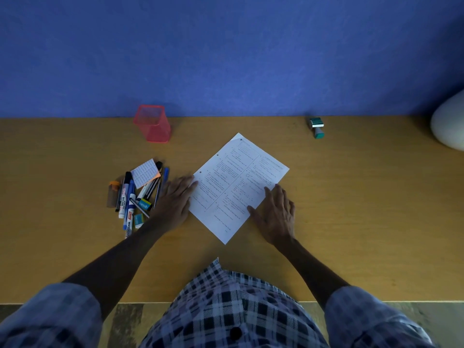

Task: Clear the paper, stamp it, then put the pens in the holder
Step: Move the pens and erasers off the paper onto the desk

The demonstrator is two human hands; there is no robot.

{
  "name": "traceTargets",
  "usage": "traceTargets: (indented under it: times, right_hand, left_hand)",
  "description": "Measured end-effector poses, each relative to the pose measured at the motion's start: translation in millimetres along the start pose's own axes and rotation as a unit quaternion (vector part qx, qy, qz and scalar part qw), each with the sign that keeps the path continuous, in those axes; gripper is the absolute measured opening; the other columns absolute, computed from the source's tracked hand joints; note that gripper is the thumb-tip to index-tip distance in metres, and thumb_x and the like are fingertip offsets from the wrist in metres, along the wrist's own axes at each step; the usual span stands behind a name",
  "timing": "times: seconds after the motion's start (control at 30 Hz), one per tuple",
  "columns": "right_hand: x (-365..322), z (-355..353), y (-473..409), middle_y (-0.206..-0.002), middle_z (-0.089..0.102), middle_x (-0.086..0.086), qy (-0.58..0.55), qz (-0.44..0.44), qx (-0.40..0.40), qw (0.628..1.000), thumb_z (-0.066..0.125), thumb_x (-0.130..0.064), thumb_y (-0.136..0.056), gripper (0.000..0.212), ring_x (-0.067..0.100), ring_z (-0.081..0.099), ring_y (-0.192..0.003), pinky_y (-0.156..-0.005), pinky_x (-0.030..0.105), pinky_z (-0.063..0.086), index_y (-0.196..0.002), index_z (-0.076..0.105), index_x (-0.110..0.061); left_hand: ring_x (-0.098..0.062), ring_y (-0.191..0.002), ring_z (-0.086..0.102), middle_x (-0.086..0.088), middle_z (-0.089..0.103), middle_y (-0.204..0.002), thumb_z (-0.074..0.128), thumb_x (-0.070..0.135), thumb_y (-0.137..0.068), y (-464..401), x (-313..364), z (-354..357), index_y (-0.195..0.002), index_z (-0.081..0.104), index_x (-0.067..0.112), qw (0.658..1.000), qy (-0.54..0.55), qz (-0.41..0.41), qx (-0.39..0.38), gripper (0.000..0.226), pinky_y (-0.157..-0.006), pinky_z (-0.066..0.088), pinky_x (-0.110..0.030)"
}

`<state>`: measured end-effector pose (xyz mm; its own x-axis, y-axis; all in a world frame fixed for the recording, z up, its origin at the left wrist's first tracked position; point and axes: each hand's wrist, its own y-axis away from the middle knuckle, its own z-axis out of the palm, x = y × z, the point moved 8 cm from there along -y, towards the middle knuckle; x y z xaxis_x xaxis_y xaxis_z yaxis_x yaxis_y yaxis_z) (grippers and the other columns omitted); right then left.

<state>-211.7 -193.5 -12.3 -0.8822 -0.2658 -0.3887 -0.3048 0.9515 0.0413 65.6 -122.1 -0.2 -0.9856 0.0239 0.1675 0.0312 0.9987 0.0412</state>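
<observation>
Resting flat, fingers straight and grasping nothing, left hand (175, 197) and right hand (276, 212) flank the cleared printed sheet (236, 187); reaching for the distant stamp (316, 127) could skew it, smudging the imprint

A pink mesh holder (153, 124) stands upper left on the yellow-brown table (351, 197) under a blue wall (226, 51). Centre, white paper (238, 187) with black print; upper right, a seemingly teal stamp (316, 127); bottom, black-and-white checked shirt (233, 310).

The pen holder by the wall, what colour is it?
The pen holder is pinkish-red mesh, seen in the head view.
</observation>
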Motion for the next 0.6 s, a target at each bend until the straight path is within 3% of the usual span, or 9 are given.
traceTargets:
  times: [0.1,0.2,0.37,0.6]
  right_hand:
    - [-10,2,0,-0.16,0.02,0.008,0.011,0.006,0.011,1.0,0.034,-0.08,-0.083,0.083,0.026,0.016,-0.148,-0.117,0.055,0.015,-0.143,0.038,-0.022]
    - [-11,9,0,-0.16,0.02,0.008,0.02,0.013,0.002,1.0,0.04,-0.081,-0.08,0.087,0.026,0.017,-0.148,-0.117,0.055,0.014,-0.145,0.035,-0.023]
    - [1,11,-5,-0.161,0.018,0.006,0.027,0.006,-0.009,1.0,0.037,-0.079,-0.082,0.084,0.025,0.013,-0.148,-0.116,0.059,0.014,-0.148,0.029,-0.027]
    - [16,2,-13,-0.161,0.016,0.002,0.011,0.007,-0.022,1.0,0.048,-0.064,-0.089,0.068,0.025,0.009,-0.148,-0.114,0.063,0.007,-0.146,0.033,-0.03]
  left_hand:
    - [-0.027,-0.15,0.015,-0.003,0.019,-0.163,0.029,0.032,-0.096,-13,8,4,-0.153,0.028,0.015,0.999,0.023,-0.012,-0.019,0.059,-0.119,0.015,-0.055]
    - [-0.024,-0.152,0.009,-0.003,0.015,-0.164,0.031,0.037,-0.095,-18,11,10,-0.154,0.026,0.015,0.998,0.05,-0.008,-0.039,0.063,-0.121,0.008,-0.056]
    - [-0.022,-0.152,0.009,-0.001,0.021,-0.162,0.04,0.047,-0.09,-16,11,9,-0.152,0.032,0.018,0.998,0.055,-0.007,-0.027,0.068,-0.118,0.002,-0.061]
    - [-0.024,-0.15,0.015,-0.003,0.028,-0.158,0.044,0.061,-0.085,-1,26,14,-0.146,0.042,0.018,0.998,0.061,-0.017,0.004,0.075,-0.121,0.001,-0.056]
